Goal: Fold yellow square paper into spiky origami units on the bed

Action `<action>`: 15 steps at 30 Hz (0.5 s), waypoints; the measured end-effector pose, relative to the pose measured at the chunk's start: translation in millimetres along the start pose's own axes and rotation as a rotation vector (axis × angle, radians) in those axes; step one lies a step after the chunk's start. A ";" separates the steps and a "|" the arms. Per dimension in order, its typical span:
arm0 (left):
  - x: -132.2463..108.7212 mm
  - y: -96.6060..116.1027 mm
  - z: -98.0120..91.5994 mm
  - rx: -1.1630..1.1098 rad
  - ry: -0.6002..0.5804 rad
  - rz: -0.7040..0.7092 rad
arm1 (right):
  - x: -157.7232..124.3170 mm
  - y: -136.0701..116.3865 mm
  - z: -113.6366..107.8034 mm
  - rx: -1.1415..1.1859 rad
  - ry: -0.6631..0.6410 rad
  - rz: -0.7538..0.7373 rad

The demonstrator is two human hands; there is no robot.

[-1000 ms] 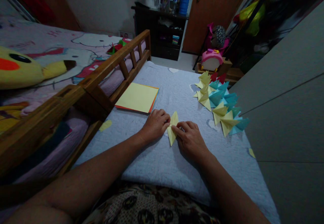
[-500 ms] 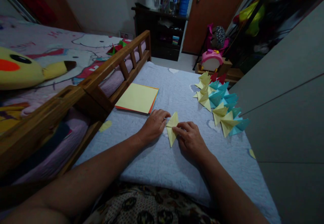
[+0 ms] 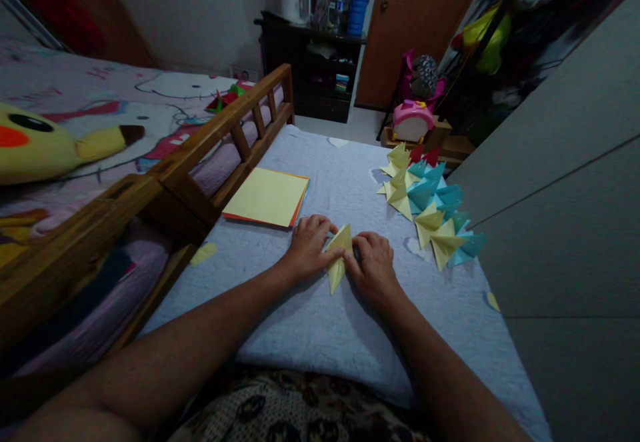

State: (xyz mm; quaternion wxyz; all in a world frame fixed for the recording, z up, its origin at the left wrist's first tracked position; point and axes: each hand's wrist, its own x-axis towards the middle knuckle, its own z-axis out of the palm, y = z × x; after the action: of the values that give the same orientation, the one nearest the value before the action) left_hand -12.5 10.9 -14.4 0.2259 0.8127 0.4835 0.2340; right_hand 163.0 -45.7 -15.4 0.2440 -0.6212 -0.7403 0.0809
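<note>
A folded yellow paper piece (image 3: 338,257) lies on the pale blue quilted mattress (image 3: 320,322) in front of me. My left hand (image 3: 307,247) pinches its left edge with curled fingers. My right hand (image 3: 373,267) presses and grips its right side, fingers bent over the fold. The two hands nearly meet over the paper. A flat stack of square sheets (image 3: 267,197), yellow on top with orange beneath, lies just beyond my left hand.
Several folded yellow, teal and red paper pieces (image 3: 430,205) sit in a row near the grey cabinet (image 3: 565,182) on the right. A wooden bed rail (image 3: 200,155) and a yellow plush toy (image 3: 45,145) are to the left. A dark shelf (image 3: 315,62) and door stand beyond.
Both hands have closed in on the folded yellow piece, and the view has shifted slightly. The paper now sits a little more upright between the fingers.
</note>
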 end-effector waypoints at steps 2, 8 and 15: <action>-0.4 2.4 -2.9 -0.140 -0.019 0.024 | 0.5 0.9 -1.0 0.056 -0.005 -0.001; -3.5 6.0 -5.7 -0.725 -0.120 -0.069 | 0.0 2.5 -5.5 0.337 0.028 0.006; -2.7 14.9 -12.6 -1.305 -0.122 -0.187 | -0.4 -3.2 -9.9 0.868 -0.105 0.163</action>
State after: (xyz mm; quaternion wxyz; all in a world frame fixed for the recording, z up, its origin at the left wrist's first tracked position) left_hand -11.1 3.9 3.9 0.7181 0.4756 0.2974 0.4119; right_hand 164.8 -48.6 -5.6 0.4371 -0.5126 -0.5978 0.4345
